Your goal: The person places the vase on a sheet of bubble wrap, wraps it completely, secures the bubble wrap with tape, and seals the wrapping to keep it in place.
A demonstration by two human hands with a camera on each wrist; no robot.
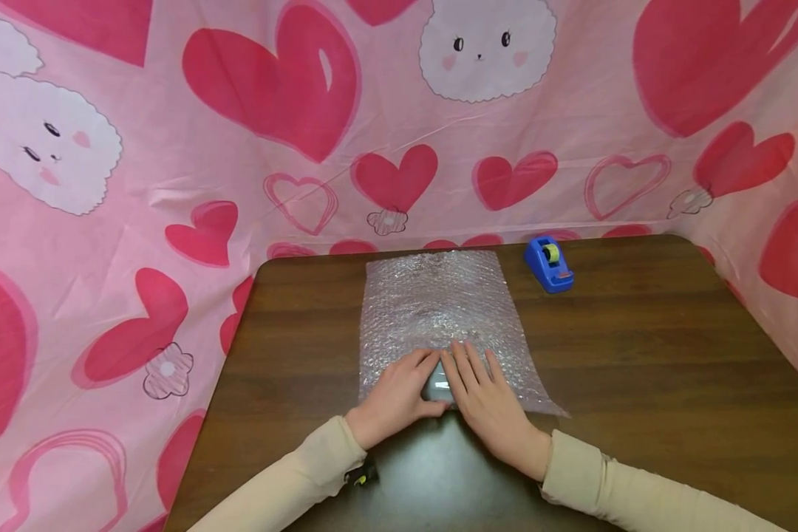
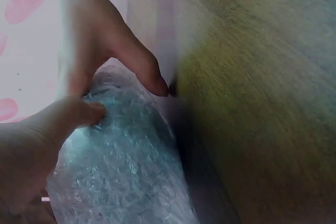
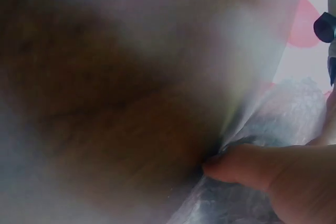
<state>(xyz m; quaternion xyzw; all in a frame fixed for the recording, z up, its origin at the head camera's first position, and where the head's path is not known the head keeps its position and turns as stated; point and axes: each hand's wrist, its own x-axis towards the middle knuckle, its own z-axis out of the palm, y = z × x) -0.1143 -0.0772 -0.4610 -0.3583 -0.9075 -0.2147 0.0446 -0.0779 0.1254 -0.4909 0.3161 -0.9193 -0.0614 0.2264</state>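
Note:
A sheet of clear bubble wrap point(image 1: 432, 303) lies lengthwise on the table, its near end round a smooth, shiny, pale blue-grey object point(image 1: 440, 386) whose kind does not show. My left hand point(image 1: 395, 395) holds the object's left side, thumb at the near side and fingers at the far side. Over its right side rests my right hand point(image 1: 488, 406), fingers straight and pointing away across the wrap. The left wrist view has the wrap layered over the bluish object, with the left thumb point(image 2: 86, 113) on top. In the right wrist view, the right thumb point(image 3: 231, 165) presses by the wrap's edge.
A blue tape dispenser point(image 1: 549, 264) with a yellowish roll stands at the back right of the brown wooden table point(image 1: 638, 355). A pink curtain point(image 1: 399, 111) printed with hearts hangs behind and along both sides. A small black item point(image 1: 361, 474) shows by the left cuff.

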